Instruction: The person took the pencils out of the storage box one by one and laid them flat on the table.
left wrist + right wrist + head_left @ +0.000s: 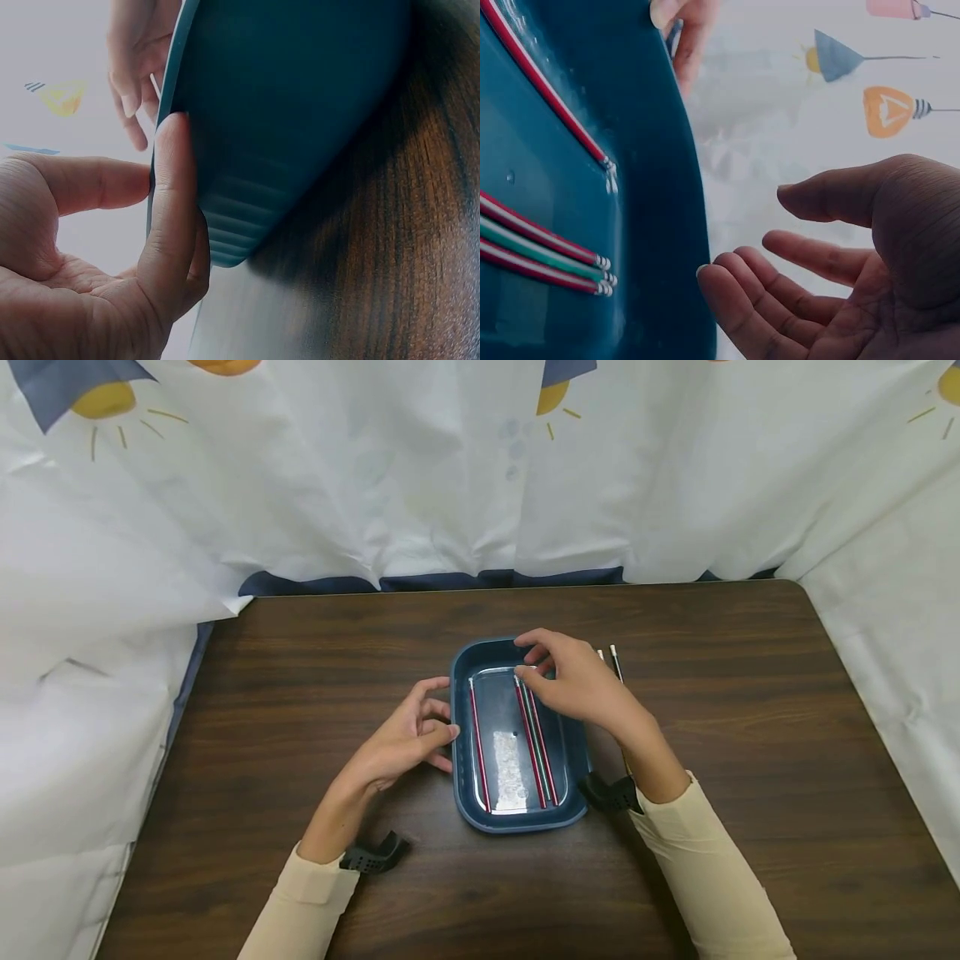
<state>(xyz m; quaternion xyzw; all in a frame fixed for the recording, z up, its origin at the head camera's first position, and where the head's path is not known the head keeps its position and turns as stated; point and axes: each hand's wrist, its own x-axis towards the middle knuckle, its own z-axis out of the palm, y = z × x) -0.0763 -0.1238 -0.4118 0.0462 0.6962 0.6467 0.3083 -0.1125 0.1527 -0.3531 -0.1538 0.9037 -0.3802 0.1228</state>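
Pencils [530, 747] lie inside the tray [517, 825], which likely keeps them gathered. The left hand [405, 739] pinches its left side, probably for steadiness; the right hand [577, 677], fingers parted, empty, hovers at its far-right corner.

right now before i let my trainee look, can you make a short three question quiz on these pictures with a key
1. Count: how many pencils lie inside the blue tray?
2. Fill the blank: the green pencil lies between two ____ pencils.
3. True or false: the left hand pinches the tray's rim, and the right hand holds no pencil.

Key: 1. four; 2. red; 3. true.
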